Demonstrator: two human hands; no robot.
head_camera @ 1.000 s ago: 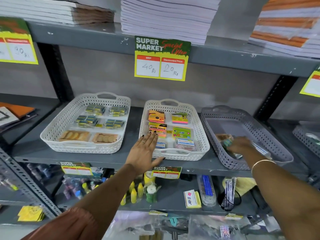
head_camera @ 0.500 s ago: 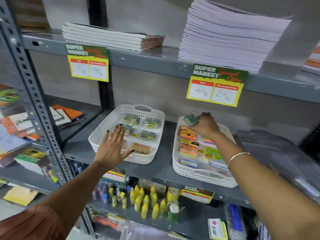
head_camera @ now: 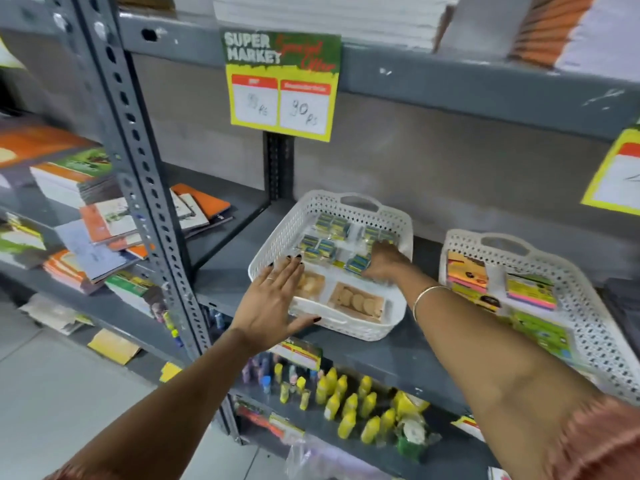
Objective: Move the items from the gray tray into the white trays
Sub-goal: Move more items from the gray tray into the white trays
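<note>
Two white trays stand on the grey shelf. The left white tray (head_camera: 360,332) holds several small blue-and-yellow packets (head_camera: 327,223) and two packs of brown discs (head_camera: 356,301). My right hand (head_camera: 386,261) reaches into it, fingers closed on one blue-and-yellow packet (head_camera: 357,263) low among the others. My left hand (head_camera: 273,303) lies flat and open on this tray's front left corner. The right white tray (head_camera: 588,327) holds bright sticky-note pads (head_camera: 467,271). Only a dark blurred sliver of the gray tray (head_camera: 623,299) shows at the right edge.
A perforated steel upright (head_camera: 138,168) stands left of the trays, with stacked notebooks (head_camera: 86,220) beyond it. A yellow price sign (head_camera: 280,84) hangs from the shelf above. Several yellow bottles (head_camera: 346,403) stand on the shelf below.
The view has swung left. My right hand carried a small packet from over the middle tray into the left white tray. My left hand stays on that tray's front corner.
</note>
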